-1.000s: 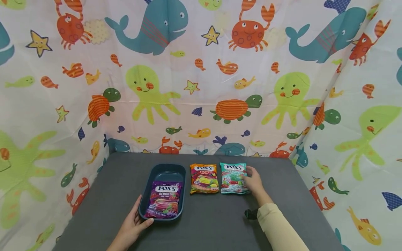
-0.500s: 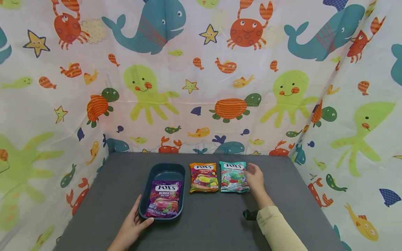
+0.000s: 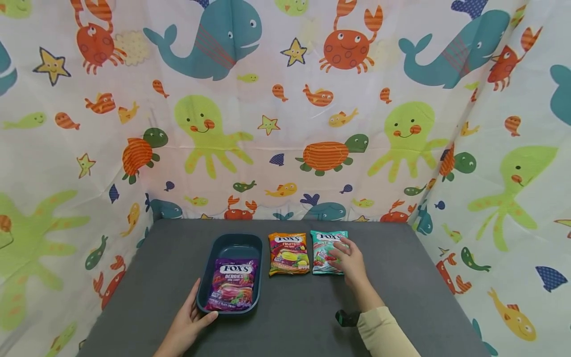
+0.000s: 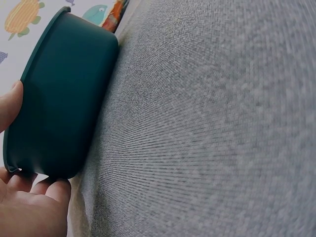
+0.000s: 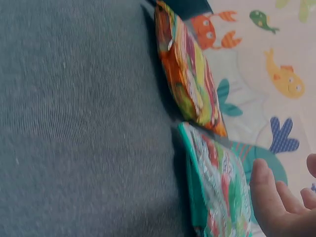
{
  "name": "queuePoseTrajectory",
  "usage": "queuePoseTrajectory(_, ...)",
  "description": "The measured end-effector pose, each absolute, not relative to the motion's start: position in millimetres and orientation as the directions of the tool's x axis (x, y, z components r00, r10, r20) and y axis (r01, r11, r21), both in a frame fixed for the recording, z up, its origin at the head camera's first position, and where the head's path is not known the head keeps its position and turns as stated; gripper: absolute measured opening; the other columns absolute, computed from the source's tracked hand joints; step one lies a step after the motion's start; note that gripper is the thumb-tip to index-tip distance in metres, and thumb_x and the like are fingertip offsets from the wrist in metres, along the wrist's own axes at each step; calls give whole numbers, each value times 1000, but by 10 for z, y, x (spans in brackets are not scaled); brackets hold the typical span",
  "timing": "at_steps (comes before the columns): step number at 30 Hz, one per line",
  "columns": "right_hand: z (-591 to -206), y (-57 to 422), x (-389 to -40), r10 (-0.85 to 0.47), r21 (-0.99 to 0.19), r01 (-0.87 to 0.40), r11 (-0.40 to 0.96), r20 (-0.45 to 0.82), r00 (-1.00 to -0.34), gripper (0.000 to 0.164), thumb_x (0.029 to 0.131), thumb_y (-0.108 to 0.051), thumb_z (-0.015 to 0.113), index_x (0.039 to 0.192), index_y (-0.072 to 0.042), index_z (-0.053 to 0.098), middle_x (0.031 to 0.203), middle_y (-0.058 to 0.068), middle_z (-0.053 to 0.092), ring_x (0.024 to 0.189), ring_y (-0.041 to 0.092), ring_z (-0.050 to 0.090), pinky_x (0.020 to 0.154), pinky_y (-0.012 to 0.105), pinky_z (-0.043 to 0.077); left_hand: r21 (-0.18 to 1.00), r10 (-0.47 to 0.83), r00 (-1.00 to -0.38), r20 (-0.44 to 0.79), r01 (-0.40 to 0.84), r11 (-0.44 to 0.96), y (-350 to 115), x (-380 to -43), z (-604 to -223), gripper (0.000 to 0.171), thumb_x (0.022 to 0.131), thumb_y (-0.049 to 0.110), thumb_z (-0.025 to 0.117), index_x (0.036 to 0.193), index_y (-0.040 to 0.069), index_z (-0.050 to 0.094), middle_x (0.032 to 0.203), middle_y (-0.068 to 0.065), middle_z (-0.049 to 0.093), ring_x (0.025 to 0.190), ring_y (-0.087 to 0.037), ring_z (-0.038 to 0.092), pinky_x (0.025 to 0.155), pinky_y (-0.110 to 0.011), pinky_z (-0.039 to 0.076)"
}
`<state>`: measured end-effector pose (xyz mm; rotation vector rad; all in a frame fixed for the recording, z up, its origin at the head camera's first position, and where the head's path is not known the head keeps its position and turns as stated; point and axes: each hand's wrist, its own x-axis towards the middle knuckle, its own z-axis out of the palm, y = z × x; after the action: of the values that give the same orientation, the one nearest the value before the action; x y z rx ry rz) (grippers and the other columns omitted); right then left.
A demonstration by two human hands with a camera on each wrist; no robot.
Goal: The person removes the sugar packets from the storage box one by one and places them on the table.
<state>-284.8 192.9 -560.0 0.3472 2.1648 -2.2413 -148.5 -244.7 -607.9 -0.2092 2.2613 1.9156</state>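
My left hand (image 3: pixel 185 320) grips the near left corner of a dark teal tray (image 3: pixel 236 244), thumb at the front rim and fingers along the left side. Inside the tray lies a purple bag of Fox's berries candy (image 3: pixel 234 285). My right hand (image 3: pixel 352 263) hovers over the right part of a mint-green bag of Fox's candy (image 3: pixel 320 252), its fingers loosely bent and holding nothing. In the right wrist view a gap shows between the fingertips and the mint bag (image 5: pixel 224 190). An orange bag of Fox's fruits candy (image 3: pixel 289 254) lies left of the mint one.
A grey cloth (image 3: pixel 294 312) covers the table. White curtains (image 3: pixel 285 163) with sea animals hang behind and at both sides. A small dark device (image 3: pixel 347 318) sits at my right wrist, beside the beige sleeve (image 3: pixel 385 332).
My right hand has moved from the mint bag's right edge leftward to over its face. The left hand and the tray have stayed where they were.
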Motion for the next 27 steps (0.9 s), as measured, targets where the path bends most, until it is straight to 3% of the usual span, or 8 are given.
queuePoseTrajectory(9,-5510,1654,-2719,77,-984,118,-132,-129,-989,62,104,-4,54,158,-4,23,146,32,49,123,44,60,93,55,56,963,-3,-976,-216,-214,162,-2441,-1486,-6091,105,93,33,74,164,25,-3,168,-19,16,149,-39,33,107,-37,49)
queuePoseTrajectory(22,-5581,1315,-2511,-15,-984,115,-133,-114,-993,57,101,-5,59,152,-11,34,144,30,51,107,31,70,82,42,62,963,8,-976,-216,-212,164,-2435,-1483,-6073,104,94,34,73,164,24,-4,168,-19,15,150,-39,30,110,-40,46)
queuePoseTrajectory(27,-5505,1242,-2450,-58,-985,109,-132,-102,-993,56,103,-6,57,153,-11,33,144,30,51,113,36,68,84,44,62,963,5,-977,-213,-209,170,-2434,-1488,-6074,105,93,35,73,164,24,-4,168,-19,16,150,-40,30,110,-42,46)
